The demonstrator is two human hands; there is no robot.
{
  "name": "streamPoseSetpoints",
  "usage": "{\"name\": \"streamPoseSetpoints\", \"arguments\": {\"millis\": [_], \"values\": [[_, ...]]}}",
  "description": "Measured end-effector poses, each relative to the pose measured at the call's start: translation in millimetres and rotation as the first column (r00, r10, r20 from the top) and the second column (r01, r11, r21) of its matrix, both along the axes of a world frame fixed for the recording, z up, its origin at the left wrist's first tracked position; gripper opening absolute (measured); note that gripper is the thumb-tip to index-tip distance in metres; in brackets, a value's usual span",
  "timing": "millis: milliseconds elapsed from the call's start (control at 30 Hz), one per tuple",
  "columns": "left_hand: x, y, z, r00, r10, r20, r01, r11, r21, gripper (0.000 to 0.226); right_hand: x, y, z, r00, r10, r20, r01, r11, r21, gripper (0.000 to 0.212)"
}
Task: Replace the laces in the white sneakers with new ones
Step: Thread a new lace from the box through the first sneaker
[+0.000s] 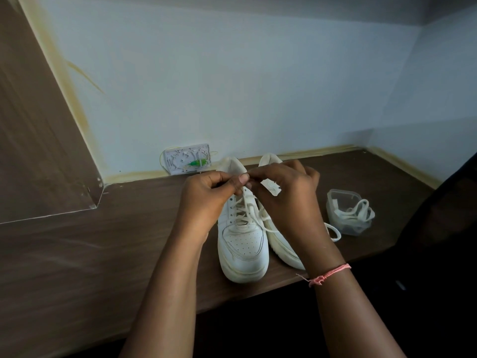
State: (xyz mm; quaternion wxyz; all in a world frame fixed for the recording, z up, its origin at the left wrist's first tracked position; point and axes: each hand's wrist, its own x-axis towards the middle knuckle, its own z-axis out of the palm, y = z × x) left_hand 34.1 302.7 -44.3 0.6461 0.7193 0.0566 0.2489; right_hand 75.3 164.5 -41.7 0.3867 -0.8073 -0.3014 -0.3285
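Now both hands meet over the left sneaker (241, 236), near the surface's front edge. The left hand (206, 192) and right hand (289, 195) each pinch its lace (254, 215) at the top. Pull gently, one hole at a time. Another sneaker (277, 236) sits beside it. A tub (346, 210) holding laces stands toward the right edge.

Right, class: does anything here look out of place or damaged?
Yes. A white plastic wall box behind the white sneakers has no cover, exposing thin cable. A cream lace spills over the rim of the clear plastic tub. Yellowish staining edges the pale wall.
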Motion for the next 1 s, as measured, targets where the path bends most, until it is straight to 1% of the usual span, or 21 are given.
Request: {"name": "streamPoseSetpoints", "arguments": {"millis": [67,133,167,200,233,300,367,467,533,567,600,633,667,700,733,767,800,867,933,967,1000], "values": [[1.3,0.9,-2.6,1.0,0.024,-0.002,-0.024,1.0,0.0,0.013,0.2,-1.3,-1.2,1.0,-0.006,-0.015,0.006,1.0,0.019,0.008],[4.1,5.6,-9.8,0.995,0.098,-0.002,-0.098,0.995,0.027,0.011,3.3,-2.4,-6.7,0.998,-0.054,-0.042,0.055,0.998,0.023,0.005],[5.9,9.4,-14.6,0.989,0.145,-0.01,-0.144,0.987,0.07,0.01,5.5,-1.6,-11.2,0.994,-0.102,-0.049,0.101,0.995,-0.006,0.005],[7.4,13.8,-19.9,0.982,0.185,-0.025,-0.181,0.975,0.126,0.006,8.2,0.4,-16.1,0.987,-0.152,-0.044,0.149,0.987,-0.06,0.006],[8.1,17.6,-25.0,0.977,0.21,-0.047,-0.198,0.963,0.18,0.008,10.8,3.4,-22.0,0.981,-0.191,-0.024,0.186,0.974,-0.126,0.007],[11.4,23.9,-35.4,0.974,0.195,-0.12,-0.159,0.953,0.257,0.02,16.2,11.7,-32.0,0.973,-0.228,0.025,0.227,0.943,-0.243,0.007],[15.4,25.7,-42.6,0.974,0.131,-0.186,-0.071,0.952,0.297,0.027,21.0,20.0,-38.4,0.967,-0.248,0.06,0.254,0.918,-0.305,0.006],[20.3,24.3,-48.3,0.974,0.095,-0.204,-0.018,0.936,0.351,0.037,24.7,30.6,-45.4,0.956,-0.281,0.081,0.292,0.898,-0.329,0.005],[20.7,24.2,-49.5,0.974,0.103,-0.202,-0.021,0.928,0.371,0.039,26.2,35.4,-49.5,0.957,-0.285,0.048,0.285,0.901,-0.327,0.005],[20.5,24.4,-49.8,0.974,0.105,-0.199,-0.024,0.928,0.373,0.039,28.0,36.4,-51.7,0.96,-0.279,-0.002,0.264,0.912,-0.315,0.004],[20.1,25.5,-50.5,0.975,0.107,-0.196,-0.028,0.928,0.371,0.038,30.1,36.5,-52.5,0.961,-0.259,-0.092,0.222,0.93,-0.292,0.003],[19.6,26.1,-50.9,0.976,0.107,-0.19,-0.03,0.93,0.367,0.038,32.8,34.8,-52.4,0.948,-0.219,-0.229,0.161,0.955,-0.25,0.003],[19.1,26.9,-51.3,0.977,0.104,-0.184,-0.031,0.932,0.36,0.038,34.5,32.3,-50.6,0.903,-0.148,-0.404,0.082,0.981,-0.176,0.006],[18.6,27.2,-51.6,0.979,0.099,-0.179,-0.03,0.936,0.35,0.038,35.0,29.7,-46.8,0.817,-0.046,-0.575,0.007,0.997,-0.071,0.008],[17.9,27.7,-51.9,0.98,0.095,-0.178,-0.029,0.94,0.34,0.037,35.0,27.4,-43.2,0.72,0.061,-0.692,-0.046,0.998,0.04,0.009],[17.6,27.9,-52.2,0.98,0.09,-0.178,-0.027,0.944,0.329,0.037,35.2,24.9,-39.3,0.647,0.143,-0.749,-0.08,0.99,0.12,0.01],[17.2,28.2,-52.1,0.98,0.086,-0.18,-0.025,0.948,0.319,0.037,36.0,23.1,-36.0,0.599,0.193,-0.777,-0.103,0.981,0.165,0.011],[17.1,28.3,-51.9,0.979,0.09,-0.184,-0.031,0.953,0.301,0.037,36.6,20.6,-29.4,0.546,0.211,-0.811,-0.134,0.977,0.164,0.014],[17.0,27.7,-50.3,0.979,0.093,-0.179,-0.04,0.959,0.281,0.036,39.2,22.7,-26.9,0.533,0.174,-0.828,-0.14,0.983,0.116,0.013],[17.0,27.0,-49.6,0.98,0.095,-0.177,-0.045,0.962,0.27,0.035,40.7,25.8,-26.4,0.542,0.157,-0.825,-0.138,0.986,0.097,0.011],[16.7,26.4,-49.1,0.979,0.105,-0.176,-0.055,0.962,0.267,0.033,42.2,30.1,-27.1,0.568,0.13,-0.813,-0.131,0.989,0.066,0.017]]}}
